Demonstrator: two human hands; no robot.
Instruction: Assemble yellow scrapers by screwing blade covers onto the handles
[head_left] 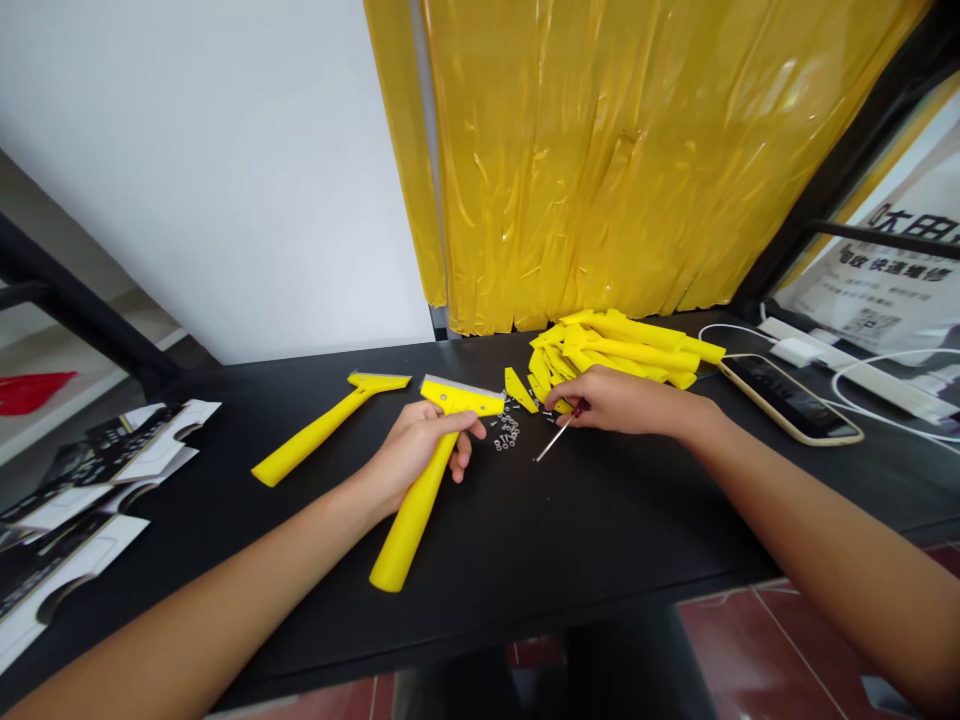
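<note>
My left hand [420, 445] is wrapped round the neck of a yellow scraper [409, 525], its bladed head pointing away from me and its handle toward me. Beside the small hardware, my right hand [589, 400] is closed on a screwdriver [553, 441], whose thin metal shaft points down left toward the table. Its fingertips are partly hidden. Small screws and nuts [507, 437] lie scattered between my hands. A loose yellow plate [519, 390] rests just behind them. Another yellow scraper [315, 432] lies on the table to the left.
A pile of yellow scraper handles [622, 345] lies at the back right. Right of it are a phone [791, 398], white cables and a power strip [862, 370]. Printed cardboard sleeves [90, 520] lie at the left edge of the black table [600, 530]. Yellow plastic sheeting [637, 160] hangs behind.
</note>
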